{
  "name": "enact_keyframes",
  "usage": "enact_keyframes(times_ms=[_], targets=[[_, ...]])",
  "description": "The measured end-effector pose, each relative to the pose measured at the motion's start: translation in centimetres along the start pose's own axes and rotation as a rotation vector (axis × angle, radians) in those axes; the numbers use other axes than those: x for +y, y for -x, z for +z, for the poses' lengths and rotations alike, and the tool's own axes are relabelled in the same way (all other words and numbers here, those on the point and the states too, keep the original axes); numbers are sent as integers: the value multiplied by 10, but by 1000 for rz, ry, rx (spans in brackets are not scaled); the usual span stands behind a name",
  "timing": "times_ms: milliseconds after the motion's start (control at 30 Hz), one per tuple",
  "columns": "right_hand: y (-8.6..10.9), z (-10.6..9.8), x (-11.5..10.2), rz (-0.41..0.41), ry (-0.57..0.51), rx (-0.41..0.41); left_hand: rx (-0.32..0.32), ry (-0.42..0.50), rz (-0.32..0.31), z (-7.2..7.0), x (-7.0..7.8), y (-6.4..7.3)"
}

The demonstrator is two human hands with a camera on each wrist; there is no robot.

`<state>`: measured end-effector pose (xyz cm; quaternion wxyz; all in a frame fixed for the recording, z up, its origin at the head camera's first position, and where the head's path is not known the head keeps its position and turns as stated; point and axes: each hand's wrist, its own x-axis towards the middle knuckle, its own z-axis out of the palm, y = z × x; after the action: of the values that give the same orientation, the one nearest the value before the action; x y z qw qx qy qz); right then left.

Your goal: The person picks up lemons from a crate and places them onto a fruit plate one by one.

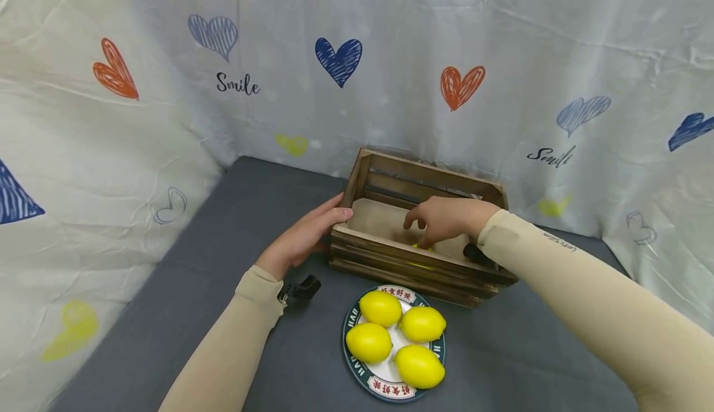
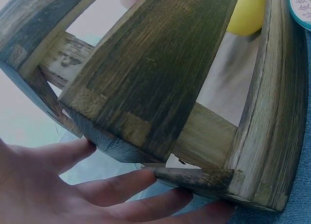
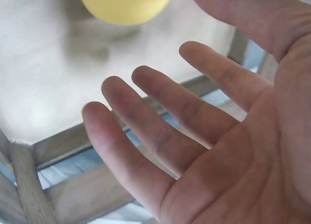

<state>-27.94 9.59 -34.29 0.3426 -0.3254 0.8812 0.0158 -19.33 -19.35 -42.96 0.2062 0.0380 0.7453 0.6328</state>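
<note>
A wooden slatted crate (image 1: 390, 248) with a pale lining stands on the table. My left hand (image 1: 304, 232) holds its left end, thumb over the rim and fingers along the outer slats; the left wrist view shows those fingers (image 2: 121, 187) against the wood. Inside the crate is my right hand (image 1: 449, 219), with its fingers pointing down. The right wrist view shows that hand (image 3: 214, 136) with fingers spread and nothing in the palm. A lemon (image 3: 126, 5) lies on the lining just beyond the fingertips, mostly hidden by the front slats in the head view.
In front of the crate, a round plate with a dark patterned rim (image 1: 351, 362) bears several lemons (image 1: 419, 367). A dark grey cloth (image 1: 223, 238) covers the table. Behind hangs a pale curtain (image 1: 401, 34) with printed hearts, close to the crate's back.
</note>
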Motion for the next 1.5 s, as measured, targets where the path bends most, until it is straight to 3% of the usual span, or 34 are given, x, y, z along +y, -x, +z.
enact_keyframes(times_ms=[333, 600, 800, 1100, 1367, 1500], targets=[[-9, 8, 0, 36, -106, -117, -11, 15, 14, 2, -2, -1], [-14, 13, 0, 49, -138, -140, -29, 28, 30, 3, -1, 2], [-22, 15, -6, 13, -164, -159, -7, 29, 15, -3, -4, 6], [-25, 15, -4, 27, -191, -221, -7, 11, 22, -4, -5, 1], [-23, 12, -2, 22, -181, -220, -10, 17, 20, -4, -4, -2], [-20, 1, -4, 31, -127, -178, -15, 16, 25, -5, -5, -2]])
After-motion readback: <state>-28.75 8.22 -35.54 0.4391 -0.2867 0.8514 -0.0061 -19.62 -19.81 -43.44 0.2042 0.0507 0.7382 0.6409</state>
